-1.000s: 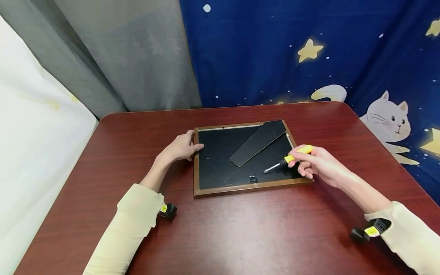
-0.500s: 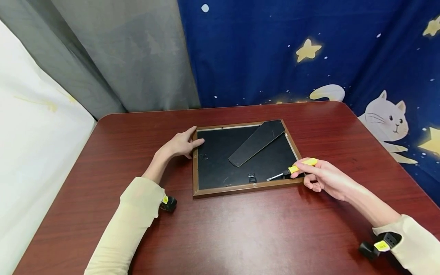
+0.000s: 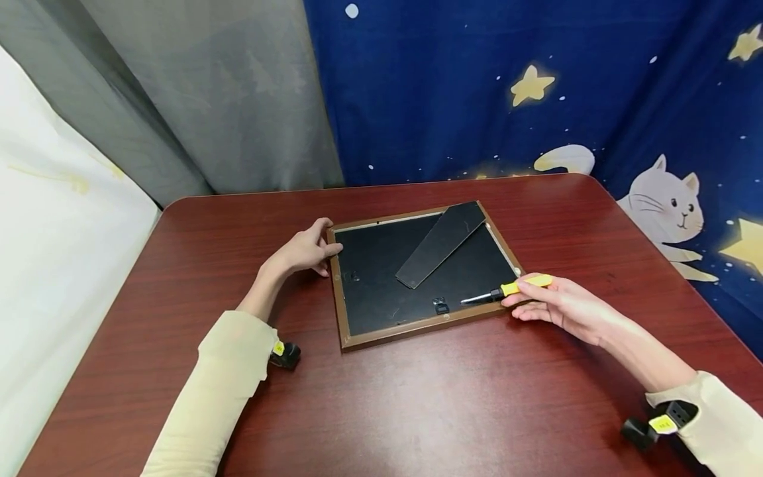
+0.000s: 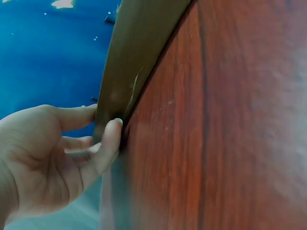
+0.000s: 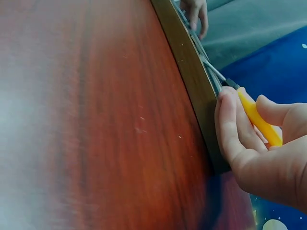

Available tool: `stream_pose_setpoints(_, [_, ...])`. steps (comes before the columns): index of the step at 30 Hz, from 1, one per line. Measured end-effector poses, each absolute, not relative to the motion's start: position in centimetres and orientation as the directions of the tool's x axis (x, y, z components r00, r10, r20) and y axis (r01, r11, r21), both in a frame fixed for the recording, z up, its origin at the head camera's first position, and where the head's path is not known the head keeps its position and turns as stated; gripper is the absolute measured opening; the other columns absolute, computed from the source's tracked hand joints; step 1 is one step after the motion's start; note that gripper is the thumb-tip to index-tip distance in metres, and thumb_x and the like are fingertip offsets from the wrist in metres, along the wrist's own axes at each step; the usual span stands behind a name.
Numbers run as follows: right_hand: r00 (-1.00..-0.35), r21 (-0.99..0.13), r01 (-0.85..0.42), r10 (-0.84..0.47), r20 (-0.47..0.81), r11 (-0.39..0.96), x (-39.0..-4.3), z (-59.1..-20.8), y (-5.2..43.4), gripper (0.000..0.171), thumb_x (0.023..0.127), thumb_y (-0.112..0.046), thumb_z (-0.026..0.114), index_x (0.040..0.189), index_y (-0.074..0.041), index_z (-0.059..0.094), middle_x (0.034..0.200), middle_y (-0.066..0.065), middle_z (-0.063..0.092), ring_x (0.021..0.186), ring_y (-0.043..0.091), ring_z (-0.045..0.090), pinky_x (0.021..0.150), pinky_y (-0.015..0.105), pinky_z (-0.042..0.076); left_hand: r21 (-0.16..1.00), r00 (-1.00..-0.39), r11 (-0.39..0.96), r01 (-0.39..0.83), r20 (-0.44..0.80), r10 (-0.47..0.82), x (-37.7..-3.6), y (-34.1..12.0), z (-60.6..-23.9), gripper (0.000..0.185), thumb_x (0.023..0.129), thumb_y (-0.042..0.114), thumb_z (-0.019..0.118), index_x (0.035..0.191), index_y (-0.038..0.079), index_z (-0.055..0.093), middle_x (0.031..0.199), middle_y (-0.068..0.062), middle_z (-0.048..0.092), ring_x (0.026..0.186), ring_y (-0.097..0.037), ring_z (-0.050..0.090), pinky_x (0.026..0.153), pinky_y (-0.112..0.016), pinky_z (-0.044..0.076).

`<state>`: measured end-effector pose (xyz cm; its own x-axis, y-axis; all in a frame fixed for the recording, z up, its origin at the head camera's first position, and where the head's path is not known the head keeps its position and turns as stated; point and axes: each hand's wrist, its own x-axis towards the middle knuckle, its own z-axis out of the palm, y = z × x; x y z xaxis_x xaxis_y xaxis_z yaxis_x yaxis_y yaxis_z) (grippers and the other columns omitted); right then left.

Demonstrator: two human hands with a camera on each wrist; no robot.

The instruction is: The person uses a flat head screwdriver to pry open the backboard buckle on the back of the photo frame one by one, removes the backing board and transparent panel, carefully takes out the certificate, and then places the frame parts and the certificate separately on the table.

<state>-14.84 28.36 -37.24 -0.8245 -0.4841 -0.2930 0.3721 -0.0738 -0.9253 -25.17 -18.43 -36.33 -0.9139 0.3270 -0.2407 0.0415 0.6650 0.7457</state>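
A picture frame (image 3: 405,329) lies back side up on the reddish-brown table (image 3: 417,411), nearer the far edge and turned a little askew. Its brown rim runs round a flat black backing board (image 3: 378,291), with a pale strip showing just inside the far and right sides. A long black stand (image 3: 441,245), tapering from a broad end at the far right corner, slants across the board. Near the close edge sits a small black clip (image 3: 441,307) with a shiny metal part, and a similar dark fitting (image 3: 352,276) sits by the left side. The rim's outer face (as the left wrist view shows) bears a pale, ragged scratch.

The left hand (image 3: 305,252) grips the frame's left side near the far corner, thumb over the rim. The right hand (image 3: 557,306) holds a yellow-handled screwdriver (image 3: 510,289) between thumb and fingers, its lower fingers against the near right corner, the metal shaft pointing left over the board.
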Motion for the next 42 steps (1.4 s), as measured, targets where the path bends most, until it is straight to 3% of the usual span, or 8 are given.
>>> stream_pose_setpoints(8, [-0.861,-0.924,0.376,-0.393,-0.321,-0.068,-17.1,-36.9,28.7,0.020,0.107,-0.018,0.052,0.113,-0.010,0.070,0.104,0.012,0.074,0.091,0.019,0.073,0.084,0.029,0.058,0.700,-0.908,0.711,0.060,-0.258,0.331,-22.5,-19.5,-35.4,0.048,0.101,0.021,0.065,0.129,-0.006,0.036,0.084,-0.016,0.060,0.067,-0.025,0.069,0.084,-0.043,0.057])
stream_pose_setpoints(15, [-0.886,-0.925,0.372,-0.328,-0.328,-0.081,-19.4,-36.7,28.5,0.018,0.106,-0.022,0.056,0.108,-0.011,0.070,0.097,0.009,0.075,0.086,0.013,0.072,0.081,0.023,0.057,0.637,-0.902,0.756,0.150,-0.225,0.368,-20.0,-20.4,-34.9,0.030,0.100,0.019,0.066,0.101,-0.001,0.044,0.087,-0.016,0.059,0.065,-0.024,0.067,0.072,-0.038,0.051])
stream_pose_setpoints(20, [-0.896,-0.921,0.373,-0.303,-0.325,-0.113,-20.8,-36.8,28.2,0.021,0.105,-0.023,0.058,0.102,-0.010,0.074,0.095,0.007,0.076,0.085,0.011,0.071,0.080,0.020,0.056,0.664,-0.849,0.731,0.155,-0.289,0.443,-18.4,-20.6,-34.6,0.029,0.100,0.020,0.067,0.091,0.003,0.045,0.082,-0.014,0.059,0.064,-0.023,0.065,0.066,-0.036,0.056])
stream_pose_setpoints(26, [-0.915,-0.933,0.340,-0.270,-0.299,-0.120,-21.9,-36.9,27.8,0.024,0.105,-0.023,0.058,0.096,-0.012,0.077,0.092,0.005,0.076,0.083,0.009,0.070,0.079,0.018,0.055,0.710,-0.745,0.700,0.080,-0.424,0.516,-17.1,-20.4,-34.1,0.031,0.096,0.023,0.072,0.086,0.006,0.048,0.073,-0.013,0.059,0.062,-0.025,0.064,0.065,-0.037,0.059])
stream_pose_setpoints(29, [-0.915,-0.929,0.347,-0.264,-0.305,-0.129,-21.9,-36.9,27.6,0.024,0.105,-0.024,0.058,0.097,-0.012,0.077,0.093,0.005,0.076,0.079,0.009,0.069,0.076,0.018,0.055,0.717,-0.718,0.691,0.096,-0.431,0.547,-17.0,-20.1,-34.1,0.029,0.096,0.025,0.071,0.089,0.005,0.052,0.074,-0.010,0.059,0.063,-0.025,0.064,0.066,-0.037,0.059])
stream_pose_setpoints(36, [-0.897,-0.922,0.369,-0.308,-0.318,-0.120,-19.3,-36.7,27.0,0.022,0.106,-0.029,0.056,0.106,-0.014,0.073,0.098,0.004,0.076,0.065,0.010,0.062,0.061,0.019,0.054,0.726,-0.755,0.661,0.188,-0.324,0.570,-18.7,-18.8,-35.0,0.023,0.101,0.023,0.065,0.108,0.003,0.057,0.081,-0.007,0.062,0.066,-0.021,0.064,0.069,-0.036,0.055])
stream_pose_setpoints(42, [-0.857,-0.929,0.365,-0.413,-0.307,-0.067,-16.1,-37.4,25.9,0.021,0.108,-0.025,0.051,0.116,-0.013,0.066,0.105,0.006,0.075,0.065,0.009,0.060,0.058,0.018,0.051,0.714,-0.770,0.668,0.211,-0.300,0.563,-20.2,-17.9,-35.4,0.026,0.099,0.018,0.067,0.112,-0.001,0.055,0.082,-0.009,0.060,0.063,-0.021,0.063,0.067,-0.035,0.056])
